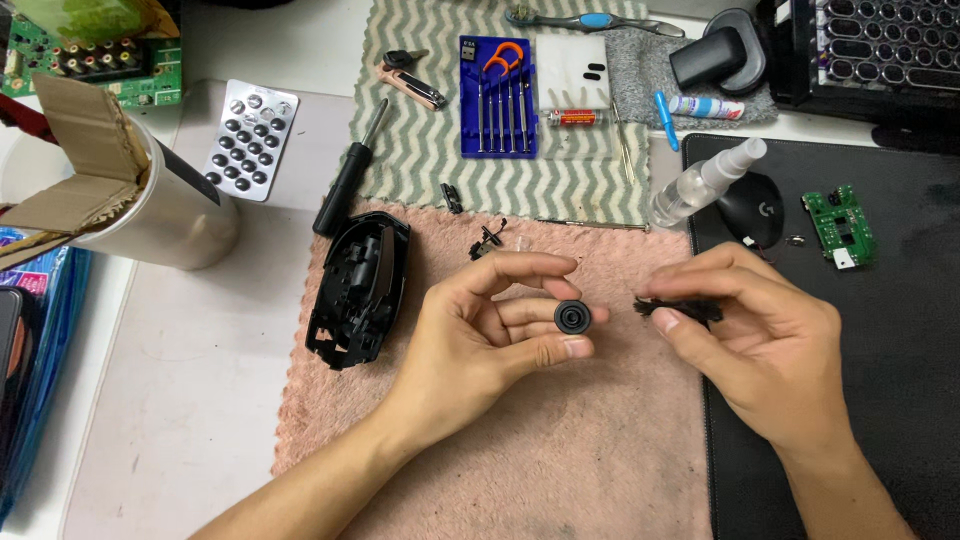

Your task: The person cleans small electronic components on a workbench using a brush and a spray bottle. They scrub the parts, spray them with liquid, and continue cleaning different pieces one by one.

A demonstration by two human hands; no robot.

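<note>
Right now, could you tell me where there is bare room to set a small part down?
The pink towel is bare below the hands, and the grey mat is bare left of it, beneath the open mouse shell. It is crowded above: the striped cloth holds the screwdriver set and other tools.

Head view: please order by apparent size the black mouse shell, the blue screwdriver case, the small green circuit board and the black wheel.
1. black mouse shell
2. blue screwdriver case, slightly smaller
3. small green circuit board
4. black wheel, held in the left hand and nearer the camera, yet clearly smallest
</note>
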